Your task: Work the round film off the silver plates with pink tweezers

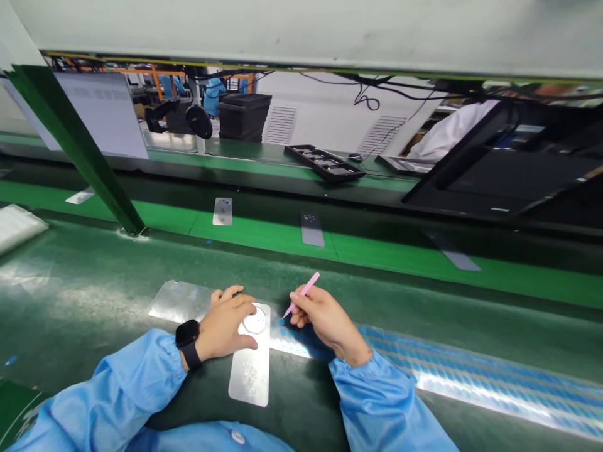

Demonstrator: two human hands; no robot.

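My left hand [228,323] lies over a thin silvery-white phone back panel [250,370], fingers spread across its upper part beside a round camera area [255,321]. The panel lies flat on the green bench. Pinched between the fingers of my right hand [320,314] are pink tweezers [304,292], their tip pointing down at a small blue sticker [281,322] at the near end of a clear sheet. That sheet of blue stickers [452,358] runs off to the right under my right wrist. Left of my left hand lies a piece of clear film [178,302].
Behind the bench runs a bright green belt [264,235] carrying several similar panels, such as a panel [312,228]. A green post [80,144] slants up at left. A black tray [325,163] sits farther back, with a dark monitor-like frame [509,163] at right.
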